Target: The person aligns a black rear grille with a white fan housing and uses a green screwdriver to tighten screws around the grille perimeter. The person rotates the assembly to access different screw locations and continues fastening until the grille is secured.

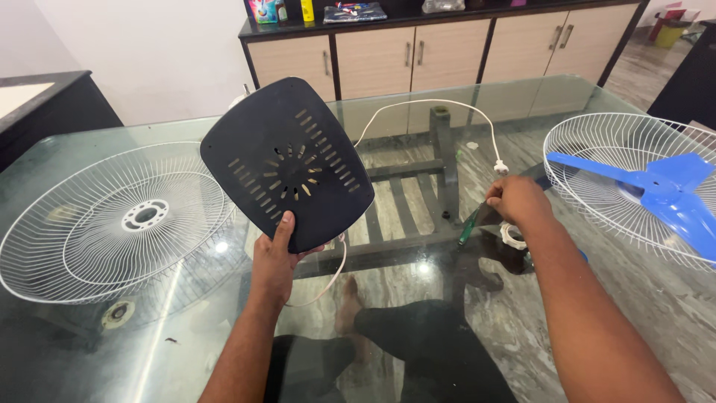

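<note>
Seen from above a glass-topped bench (186, 328), a person's two bare hands work among the parts of a taken-apart fan. Nearest the camera, the left hand (274, 263) is closed on the lower edge of a dark, rounded-square slotted cover (287, 160), thumb on its face and fingers behind, holding it tilted up off the glass. A thin white cord (418, 104) loops out from beneath the cover, runs in an arc over the bench and ends in a white plug (501, 167).

To the right, the right hand (518, 201) is curled shut around a green-handled tool (470, 224), whose tip points down toward the glass. Just beside that hand lies a small white ring-shaped nut (513, 235).

On the left of the bench a white wire fan guard (97, 231) lies flat, its round hub in the middle, its rim just beside the raised cover. At the right edge a second white wire guard (611, 157) cradles a blue fan blade (664, 190). Through the glass, the bench's dark frame, the tiled floor and the person's legs show below.

Beyond the bench, against the far wall, stands a wood-fronted cabinet (447, 52) with a dark top carrying a few small bottles and packets.
</note>
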